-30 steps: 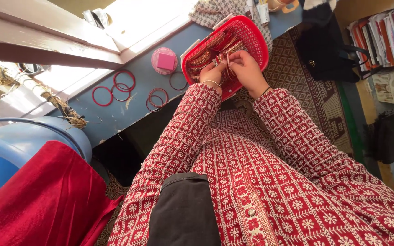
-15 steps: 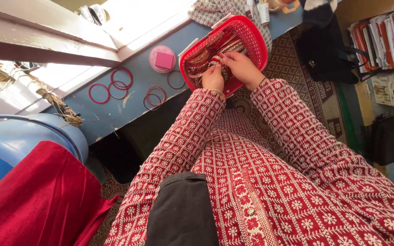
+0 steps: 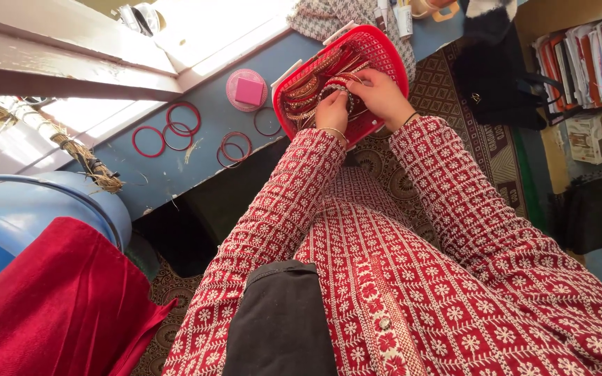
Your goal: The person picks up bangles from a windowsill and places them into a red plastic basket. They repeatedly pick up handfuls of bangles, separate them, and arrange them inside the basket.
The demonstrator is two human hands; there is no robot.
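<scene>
Presently, I find both hands inside the red perforated plastic basket (image 3: 384,52), which sits at the far edge of the grey-blue painted ledge (image 3: 203,150), partly overhanging its near edge. The left hand (image 3: 331,110) and the right hand (image 3: 382,94) together pinch a stack of thin red and gold bangles (image 3: 337,88), fingers curled around its rim; the stack is held just above the other bangle sets packed in the basket.

Risks, in my judgement: the bangles look rigid, glossy and thin, probably glass or metal, so a slack pinch could let rings slide off the stack and strike the hard ledge. Pressure on the basket's near rim could tip it off the edge.

Materials: the basket is a moulded lattice with smooth rims. Loose plain red ring bangles (image 3: 167,130) lie flat toward the ledge's left part, some overlapping. A round pink plastic lid with a square pink block (image 3: 248,90) rests beside the basket. The sleeves are embroidered red-and-white cloth.
</scene>
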